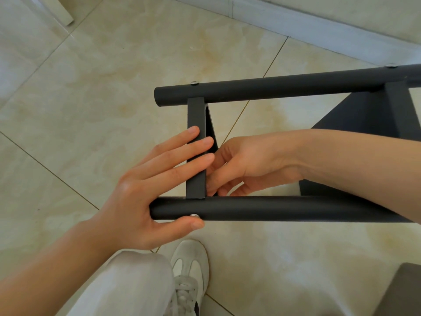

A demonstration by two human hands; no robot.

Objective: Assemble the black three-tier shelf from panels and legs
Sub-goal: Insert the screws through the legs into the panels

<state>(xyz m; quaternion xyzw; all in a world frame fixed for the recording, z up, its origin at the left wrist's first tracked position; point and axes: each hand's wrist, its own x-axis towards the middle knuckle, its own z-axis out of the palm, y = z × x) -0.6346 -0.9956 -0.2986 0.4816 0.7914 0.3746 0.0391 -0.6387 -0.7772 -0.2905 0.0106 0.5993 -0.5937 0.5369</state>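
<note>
Nearest me, my shoe (191, 265) stands on the tiled floor (91, 87), just below the shelf frame, which lies on its side. My left hand (145, 192) is spread flat: straight fingers press the end panel (195, 112), and the thumb bears on the near leg (284, 208) beside a screw head (194, 215). My right hand (246, 165) reaches in behind that panel with curled fingers; I cannot tell whether they hold anything. Beyond, the far leg (273, 87) carries two seated screws (194, 82), and a second panel (373, 110) joins both legs.

Status, as judged: two legs and at least two panels are joined. The rest of the frame is out of view.
</note>
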